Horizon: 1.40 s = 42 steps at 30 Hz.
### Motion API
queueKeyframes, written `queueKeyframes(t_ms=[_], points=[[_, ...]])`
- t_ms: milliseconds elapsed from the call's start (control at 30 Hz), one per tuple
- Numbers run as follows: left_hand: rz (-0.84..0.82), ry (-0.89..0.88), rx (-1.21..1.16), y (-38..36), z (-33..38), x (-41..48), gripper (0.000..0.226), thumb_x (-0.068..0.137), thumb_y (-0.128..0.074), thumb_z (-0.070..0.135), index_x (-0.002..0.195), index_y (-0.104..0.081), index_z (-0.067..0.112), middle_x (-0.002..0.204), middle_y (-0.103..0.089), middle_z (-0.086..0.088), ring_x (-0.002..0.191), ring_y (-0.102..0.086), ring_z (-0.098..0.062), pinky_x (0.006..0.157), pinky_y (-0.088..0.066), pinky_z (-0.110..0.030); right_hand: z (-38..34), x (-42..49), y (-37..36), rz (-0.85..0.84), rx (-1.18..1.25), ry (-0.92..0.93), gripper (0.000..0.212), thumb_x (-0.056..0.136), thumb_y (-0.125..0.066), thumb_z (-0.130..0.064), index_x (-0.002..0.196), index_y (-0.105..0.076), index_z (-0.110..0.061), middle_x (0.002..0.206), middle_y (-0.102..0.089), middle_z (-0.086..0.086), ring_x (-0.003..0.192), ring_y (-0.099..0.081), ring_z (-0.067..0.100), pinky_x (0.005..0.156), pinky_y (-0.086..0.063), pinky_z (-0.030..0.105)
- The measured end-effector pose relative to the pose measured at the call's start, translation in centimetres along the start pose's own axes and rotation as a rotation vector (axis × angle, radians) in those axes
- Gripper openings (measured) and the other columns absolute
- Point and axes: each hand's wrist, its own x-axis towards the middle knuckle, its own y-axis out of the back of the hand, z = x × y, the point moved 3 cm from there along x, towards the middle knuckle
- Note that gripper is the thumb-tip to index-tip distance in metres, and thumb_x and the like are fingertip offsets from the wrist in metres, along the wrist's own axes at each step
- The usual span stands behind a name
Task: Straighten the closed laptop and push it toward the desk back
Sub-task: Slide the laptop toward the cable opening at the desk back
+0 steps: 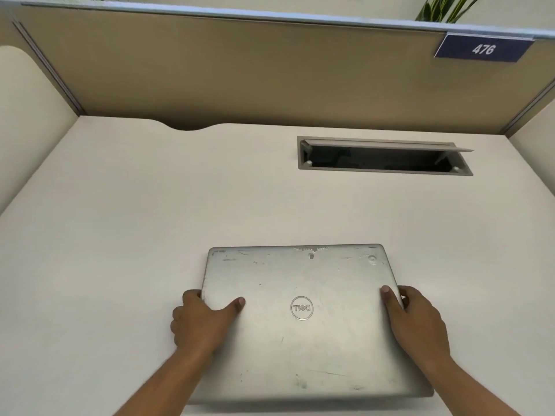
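A closed silver laptop (303, 322) with a scratched lid and a round logo lies flat on the white desk (150, 235), near the front edge and right of the middle. Its sides run nearly square to the desk, with a slight tilt. My left hand (201, 319) grips the laptop's left edge, thumb on the lid and fingers curled down the side. My right hand (417, 319) holds the right edge the same way, thumb lying on the lid.
An open cable hatch (384, 157) with a raised flap is sunk into the desk behind the laptop, to the right. A tan partition wall (240, 70) closes the desk's back, with a blue "476" sign (483, 49). A notch (187, 126) cuts the rear desk edge.
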Motion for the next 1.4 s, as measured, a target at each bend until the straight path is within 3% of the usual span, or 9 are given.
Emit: queueKeyframes(t_ms=[167,333,500,667,933,1067,1167,1267,1400], points=[[0.027,-0.038,-0.026,0.4,5.0,3.8,0.092,0.056,-0.085,0.055,0.129,-0.045,0.015,0.127,-0.051,-0.015,0.118,-0.049,-0.038,0.094,-0.048,-0.049,-3.3,4.9,-0.4,0.014,0.043,0.033,0.05,0.091,-0.046,-0.054,0.117,-0.061,-0.014,0.104,-0.069,0.006,0.089,-0.058,0.026,0.073,-0.04,0.034],[0.03,-0.044,-0.038,0.1,10.2,8.6,0.093,0.049,-0.083,0.057,0.125,-0.047,0.017,0.124,-0.054,-0.013,0.115,-0.051,-0.037,0.092,-0.05,-0.05,-6.4,10.7,-1.6,0.024,0.048,0.026,0.053,0.09,-0.045,-0.055,0.114,-0.06,-0.011,0.104,-0.068,0.009,0.098,-0.061,0.032,0.075,-0.042,0.035],[0.034,-0.052,-0.063,-0.9,14.4,12.4,0.093,0.05,-0.086,0.053,0.126,-0.047,0.016,0.126,-0.054,-0.013,0.116,-0.05,-0.036,0.093,-0.049,-0.05,-8.7,15.2,-2.6,0.044,0.029,0.035,0.052,0.091,-0.044,-0.055,0.106,-0.059,-0.008,0.09,-0.065,0.008,0.081,-0.054,0.029,0.069,-0.042,0.036],[0.036,-0.054,-0.073,-1.9,16.4,14.5,0.089,0.051,-0.087,0.051,0.123,-0.047,0.016,0.126,-0.053,-0.012,0.117,-0.049,-0.035,0.093,-0.049,-0.049,-10.0,18.0,-3.2,0.05,0.001,0.05,0.05,0.092,-0.043,-0.054,0.101,-0.058,-0.007,0.083,-0.061,0.006,0.079,-0.053,0.03,0.066,-0.04,0.036],[0.078,-0.069,-0.028,-3.1,16.0,14.6,0.086,0.062,-0.083,0.051,0.129,-0.045,0.014,0.131,-0.048,-0.014,0.123,-0.043,-0.035,0.094,-0.047,-0.048,-10.2,19.4,-3.7,0.075,-0.086,0.078,0.052,0.091,-0.044,-0.054,0.11,-0.057,-0.006,0.098,-0.066,0.011,0.083,-0.054,0.03,0.069,-0.041,0.036],[0.124,-0.121,0.06,-3.1,15.9,13.8,0.086,0.066,-0.077,0.058,0.133,-0.044,0.014,0.131,-0.047,-0.015,0.125,-0.041,-0.036,0.096,-0.045,-0.049,-10.3,19.3,-3.7,0.099,-0.148,0.116,0.053,0.091,-0.043,-0.053,0.116,-0.054,-0.007,0.108,-0.065,0.013,0.096,-0.06,0.036,0.071,-0.041,0.036],[0.191,-0.214,0.18,-3.2,16.1,12.8,0.082,0.073,-0.07,0.058,0.132,-0.043,0.008,0.13,-0.046,-0.018,0.123,-0.041,-0.039,0.096,-0.039,-0.045,-10.9,18.7,-3.6,0.15,-0.251,0.159,0.052,0.091,-0.043,-0.051,0.115,-0.054,-0.006,0.11,-0.062,0.016,0.099,-0.058,0.039,0.074,-0.046,0.041],[0.297,-0.448,0.293,-3.8,16.1,12.0,0.076,0.082,-0.064,0.051,0.136,-0.041,0.003,0.136,-0.042,-0.021,0.124,-0.04,-0.041,0.099,-0.035,-0.047,-12.0,18.3,-3.9,0.227,-0.253,0.343,0.052,0.089,-0.05,-0.048,0.122,-0.052,-0.008,0.123,-0.055,0.017,0.11,-0.053,0.038,0.088,-0.045,0.047],[0.28,-0.726,0.364,-5.4,16.6,11.6,0.066,0.093,-0.051,0.042,0.144,-0.036,0.003,0.157,-0.027,-0.02,0.15,-0.009,-0.035,0.117,-0.012,-0.05,-14.1,17.7,-5.2,0.156,-0.124,0.616,0.052,0.094,-0.048,-0.045,0.135,-0.049,-0.013,0.147,-0.045,0.006,0.138,-0.037,0.024,0.111,-0.031,0.045]])
